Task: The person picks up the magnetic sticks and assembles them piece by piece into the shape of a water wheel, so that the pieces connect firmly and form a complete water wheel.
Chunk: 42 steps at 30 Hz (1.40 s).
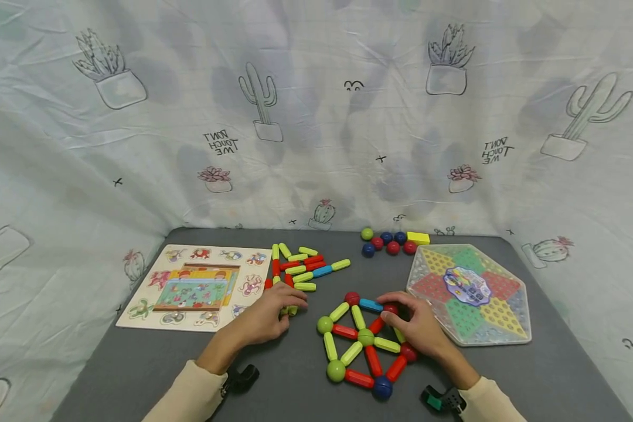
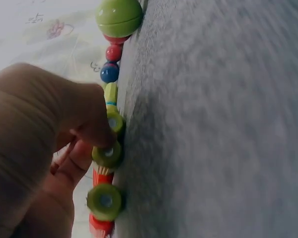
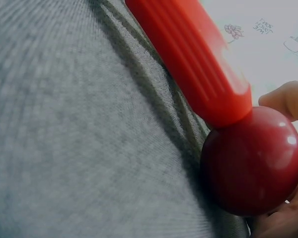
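Note:
My left hand pinches a yellow-green magnetic rod between thumb and fingers, low over the table beside a heap of loose rods. Much of that rod is hidden by the hand. A flat wheel-shaped frame of magnetic rods and balls lies at the middle, with a green ball at its hub. On its upper right corner, my right hand holds a red ball between thumb and fingers; a blue rod meets that ball. Another red ball with a red rod fills the right wrist view.
Loose red and yellow-green rods lie behind my left hand. At the left is a wooden puzzle board; at the right, a hexagonal game board. Several balls and a yellow block sit at the back edge, before a cloth.

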Each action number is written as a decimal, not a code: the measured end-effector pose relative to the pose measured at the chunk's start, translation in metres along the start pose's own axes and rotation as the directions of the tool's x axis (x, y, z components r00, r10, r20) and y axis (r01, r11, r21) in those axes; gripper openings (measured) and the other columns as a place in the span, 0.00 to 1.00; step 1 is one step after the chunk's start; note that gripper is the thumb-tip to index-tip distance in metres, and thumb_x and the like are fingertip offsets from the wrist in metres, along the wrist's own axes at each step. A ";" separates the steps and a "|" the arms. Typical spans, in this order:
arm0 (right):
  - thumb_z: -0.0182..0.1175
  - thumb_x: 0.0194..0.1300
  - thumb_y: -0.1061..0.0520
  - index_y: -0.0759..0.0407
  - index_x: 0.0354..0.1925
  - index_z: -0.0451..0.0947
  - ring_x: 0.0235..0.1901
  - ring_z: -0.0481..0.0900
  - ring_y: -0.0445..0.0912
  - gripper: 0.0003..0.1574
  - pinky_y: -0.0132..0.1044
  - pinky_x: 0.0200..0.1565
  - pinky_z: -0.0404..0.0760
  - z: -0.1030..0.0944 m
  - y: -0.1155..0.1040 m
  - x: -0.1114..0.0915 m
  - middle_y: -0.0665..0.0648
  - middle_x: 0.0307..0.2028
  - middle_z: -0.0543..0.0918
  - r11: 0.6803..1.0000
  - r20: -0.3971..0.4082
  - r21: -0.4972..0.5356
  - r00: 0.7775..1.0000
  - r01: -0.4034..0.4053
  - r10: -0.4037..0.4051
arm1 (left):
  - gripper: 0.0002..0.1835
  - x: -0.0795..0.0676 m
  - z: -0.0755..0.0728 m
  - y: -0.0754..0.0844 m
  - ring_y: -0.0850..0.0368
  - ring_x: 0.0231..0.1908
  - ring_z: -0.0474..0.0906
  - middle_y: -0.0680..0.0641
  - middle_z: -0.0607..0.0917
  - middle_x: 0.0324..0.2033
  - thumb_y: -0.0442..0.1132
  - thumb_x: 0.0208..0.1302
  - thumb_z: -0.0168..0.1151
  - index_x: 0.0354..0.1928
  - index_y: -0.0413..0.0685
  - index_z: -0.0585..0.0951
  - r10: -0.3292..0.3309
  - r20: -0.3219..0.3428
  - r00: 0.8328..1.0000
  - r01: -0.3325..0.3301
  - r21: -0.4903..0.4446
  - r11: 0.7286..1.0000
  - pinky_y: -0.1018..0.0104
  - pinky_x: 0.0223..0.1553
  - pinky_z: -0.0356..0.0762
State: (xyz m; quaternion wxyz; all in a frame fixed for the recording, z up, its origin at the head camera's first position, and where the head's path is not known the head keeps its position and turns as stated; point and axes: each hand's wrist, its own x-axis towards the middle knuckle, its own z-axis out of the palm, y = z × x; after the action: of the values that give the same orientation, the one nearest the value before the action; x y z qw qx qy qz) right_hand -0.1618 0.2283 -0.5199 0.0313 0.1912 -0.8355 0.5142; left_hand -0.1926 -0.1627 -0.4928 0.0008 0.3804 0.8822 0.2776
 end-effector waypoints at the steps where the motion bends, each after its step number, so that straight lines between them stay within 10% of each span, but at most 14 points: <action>1: 0.70 0.76 0.58 0.52 0.58 0.88 0.46 0.81 0.40 0.15 0.31 0.51 0.78 0.000 0.000 0.000 0.55 0.52 0.90 1.000 0.001 0.002 1.000 -0.001 0.001 | 0.22 0.002 0.001 0.000 0.49 0.61 0.80 0.48 0.88 0.62 0.22 0.66 0.64 0.57 0.47 0.90 0.000 -0.001 1.000 0.000 0.019 1.000 0.50 0.61 0.82; 18: 0.69 0.76 0.59 0.54 0.56 0.89 0.48 0.83 0.40 0.13 0.31 0.50 0.80 0.001 0.001 0.002 0.55 0.54 0.90 0.999 0.011 0.035 1.000 0.002 -0.002 | 0.13 0.011 0.004 0.003 0.50 0.53 0.78 0.48 0.91 0.51 0.29 0.68 0.74 0.52 0.47 0.92 0.009 -0.119 0.993 0.014 0.193 0.981 0.52 0.56 0.83; 24: 0.69 0.76 0.60 0.53 0.55 0.89 0.48 0.83 0.40 0.12 0.30 0.51 0.80 0.002 0.002 0.002 0.55 0.54 0.90 1.000 0.005 0.027 1.000 0.003 -0.003 | 0.15 0.019 0.010 0.023 0.55 0.50 0.84 0.50 0.91 0.51 0.33 0.72 0.74 0.58 0.47 0.88 -0.078 -0.222 0.972 0.044 -0.152 0.987 0.55 0.54 0.86; 29: 0.69 0.75 0.59 0.52 0.55 0.89 0.49 0.83 0.40 0.13 0.31 0.52 0.79 0.001 0.003 0.002 0.54 0.54 0.90 1.000 -0.005 0.011 1.000 0.007 -0.007 | 0.15 0.039 0.027 0.066 0.58 0.48 0.86 0.49 0.90 0.52 0.34 0.76 0.69 0.61 0.47 0.86 -0.084 -0.149 0.985 -0.007 -0.525 0.851 0.61 0.53 0.88; 33: 0.69 0.76 0.60 0.52 0.56 0.89 0.49 0.84 0.41 0.13 0.31 0.52 0.80 0.002 0.005 0.003 0.54 0.54 0.90 1.000 0.002 0.021 1.000 0.018 -0.018 | 0.10 0.055 0.046 0.086 0.66 0.44 0.86 0.51 0.89 0.47 0.37 0.77 0.70 0.56 0.49 0.85 -0.047 -0.036 0.998 0.018 -0.571 0.821 0.68 0.51 0.87; 42: 0.68 0.77 0.60 0.51 0.56 0.89 0.51 0.85 0.42 0.13 0.31 0.53 0.82 0.002 0.005 0.002 0.54 0.55 0.90 0.999 0.013 0.032 1.000 0.025 -0.025 | 0.13 0.062 0.065 0.098 0.71 0.45 0.84 0.52 0.90 0.48 0.35 0.74 0.72 0.57 0.50 0.86 -0.037 0.029 0.999 0.047 -0.471 0.881 0.72 0.53 0.85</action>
State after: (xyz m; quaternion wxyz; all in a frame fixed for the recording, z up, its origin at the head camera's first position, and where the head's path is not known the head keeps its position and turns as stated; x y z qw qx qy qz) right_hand -0.1652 0.2284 -0.5248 0.0291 0.2054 -0.8249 0.5258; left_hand -0.1570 -0.0344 -0.4869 0.1079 0.3523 0.7961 0.4800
